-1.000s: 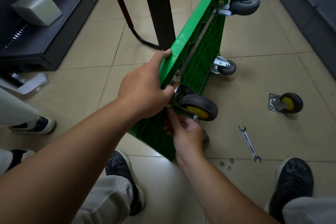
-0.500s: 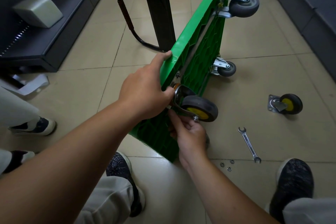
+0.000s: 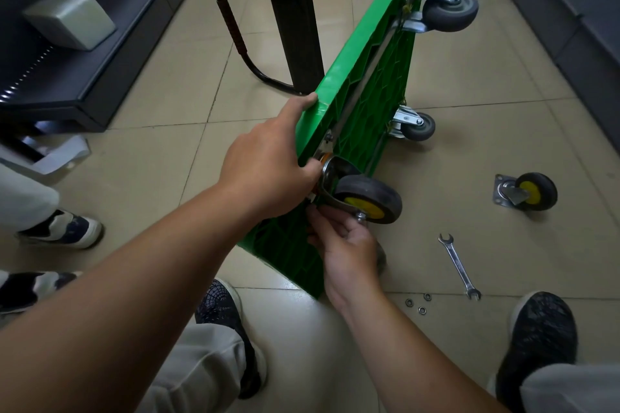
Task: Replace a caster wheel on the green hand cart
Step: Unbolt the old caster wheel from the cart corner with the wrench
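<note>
Step, by my read: seat caster wheel (image 3: 367,199) plate on underside of green hand cart (image 3: 362,84) and start fasteners.
- Cart stands on long edge on floor (image 3: 469,151). Keep it steady and plate flush, holes lined up.
- Thread by fingers first. Wrench (image 3: 458,265) and nuts (image 3: 418,303) lie near right shoe.
- Left hand (image 3: 268,164): fingers curled over cart's top edge, clamped, index lying along it.
- Right hand (image 3: 345,245): fingers half curled, tips at plate's lower edge. Cannot tell if pinching anything.
- Loose caster (image 3: 526,193) on floor, well apart.
</note>
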Demonstrator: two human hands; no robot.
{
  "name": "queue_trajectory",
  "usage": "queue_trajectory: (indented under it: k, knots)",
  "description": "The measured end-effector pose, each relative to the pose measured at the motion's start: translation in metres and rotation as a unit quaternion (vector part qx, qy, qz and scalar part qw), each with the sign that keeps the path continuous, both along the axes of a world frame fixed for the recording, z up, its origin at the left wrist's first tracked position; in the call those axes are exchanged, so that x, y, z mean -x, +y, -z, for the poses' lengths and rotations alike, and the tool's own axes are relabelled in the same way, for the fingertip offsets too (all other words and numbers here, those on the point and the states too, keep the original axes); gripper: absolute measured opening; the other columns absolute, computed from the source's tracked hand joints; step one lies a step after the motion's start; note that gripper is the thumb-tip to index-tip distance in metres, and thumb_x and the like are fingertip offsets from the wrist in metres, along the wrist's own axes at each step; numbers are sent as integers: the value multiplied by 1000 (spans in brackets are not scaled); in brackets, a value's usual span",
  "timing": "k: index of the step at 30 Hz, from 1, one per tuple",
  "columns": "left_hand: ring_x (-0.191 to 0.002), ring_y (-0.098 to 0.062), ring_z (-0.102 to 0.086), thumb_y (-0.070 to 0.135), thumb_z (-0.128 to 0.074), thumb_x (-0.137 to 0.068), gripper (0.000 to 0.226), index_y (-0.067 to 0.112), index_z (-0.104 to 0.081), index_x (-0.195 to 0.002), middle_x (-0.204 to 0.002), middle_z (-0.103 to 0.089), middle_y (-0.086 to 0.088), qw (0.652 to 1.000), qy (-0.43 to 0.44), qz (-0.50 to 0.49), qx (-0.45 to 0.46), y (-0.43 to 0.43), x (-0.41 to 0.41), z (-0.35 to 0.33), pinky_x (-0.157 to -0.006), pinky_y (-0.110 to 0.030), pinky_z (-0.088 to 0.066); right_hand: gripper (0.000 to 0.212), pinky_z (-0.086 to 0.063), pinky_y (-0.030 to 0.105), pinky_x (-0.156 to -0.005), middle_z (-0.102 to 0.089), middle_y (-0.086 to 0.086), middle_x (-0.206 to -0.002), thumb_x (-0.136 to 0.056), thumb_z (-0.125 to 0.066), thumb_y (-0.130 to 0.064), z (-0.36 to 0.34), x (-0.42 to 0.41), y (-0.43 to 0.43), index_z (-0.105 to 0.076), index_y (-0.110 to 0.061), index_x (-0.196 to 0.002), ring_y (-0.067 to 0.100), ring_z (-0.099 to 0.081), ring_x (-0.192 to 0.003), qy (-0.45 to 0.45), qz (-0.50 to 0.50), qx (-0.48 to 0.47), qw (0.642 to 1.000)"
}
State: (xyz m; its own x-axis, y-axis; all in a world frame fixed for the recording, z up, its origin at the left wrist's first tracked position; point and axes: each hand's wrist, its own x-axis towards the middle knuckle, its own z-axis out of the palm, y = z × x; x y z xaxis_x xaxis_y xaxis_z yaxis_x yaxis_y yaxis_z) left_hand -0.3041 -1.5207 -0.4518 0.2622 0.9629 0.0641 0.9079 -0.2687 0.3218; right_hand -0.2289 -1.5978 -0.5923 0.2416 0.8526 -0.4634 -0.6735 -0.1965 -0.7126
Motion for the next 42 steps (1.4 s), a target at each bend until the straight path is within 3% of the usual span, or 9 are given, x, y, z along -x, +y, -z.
queue_trajectory:
  k: [4,7,14,18,22,25,28,32,42]
  knots:
    - [-63,-2,-39,37,-70,-89,78,47,-28,-155,-83,-45,8,1000,-1,-1,0,0,0,0,-66,-33,-33,34,-57,36,-76,-80,7,-92,-69,-89,-42,-3,3,1,-80,-15,-87,18,-70,-79,7,-2,48,999]
    - [-64,1,-39,37,-70,-90,78,47,-28,-155,-76,-34,19,1000,-3,1,2,0,0,0,-63,-33,-33,37,-52,33,-67,-74,5,-76,-65,-89,-52,-1,2,1,-79,-17,-75,16,-63,-68,-22,-8,55,998]
    - [-63,-4,-40,37,-69,-90,78,47,-28,-155,-76,-36,17,1000,2,0,2,0,0,-1,-66,-33,-33,4,-53,19,-64,-79,7,-87,-83,-84,-20,6,3,0,-80,-18,-84,10,-70,-73,-25,11,9,1000]
    - [-64,-4,-43,38,-69,-91,78,47,-27,-155,-76,-36,16,1000,1,-1,3,0,-1,0,-60,-34,-34,15,-55,18,-70,-80,6,-93,-86,-80,-11,4,4,0,-82,-26,-86,11,-73,-81,-15,11,-9,1000]
    - [-70,-21,-49,38,-70,-90,79,47,-27,-155,-90,-45,6,1000,9,1,-2,0,0,0,-68,-34,-37,7,-54,23,-71,-80,6,-95,-84,-82,-20,0,1,3,-83,-24,-89,11,-72,-80,17,11,0,1000]
    - [-64,-5,-44,37,-70,-90,79,47,-27,-155,-78,-40,11,1000,4,3,-6,1,0,1,-58,-33,-33,34,-55,38,-83,-79,9,-97,-70,-90,-38,0,2,3,-82,-13,-91,22,-69,-86,35,-5,32,999]
    - [-65,-2,-43,37,-70,-90,79,47,-27,-155,-77,-35,19,1000,-2,6,-5,2,0,3,-53,-25,-32,47,-53,35,-75,-75,10,-82,-58,-91,-47,-2,2,3,-80,-10,-84,21,-63,-74,26,-14,50,998]
    - [-65,-2,-42,38,-70,-90,78,47,-27,-155,-77,-34,20,1000,-6,7,-6,1,1,3,-53,-27,-32,3,-54,22,-68,-78,5,-85,-82,-84,-23,4,0,3,-83,-21,-83,12,-68,-72,-5,-8,10,1000]
    - [-65,-1,-41,39,-70,-90,77,47,-28,-155,-77,-35,20,1000,-4,8,-5,2,2,3,-66,-34,-37,14,-58,27,-80,-80,7,-99,-88,-78,-8,17,-2,-2,-76,-11,-102,19,-76,-91,10,52,7,999]
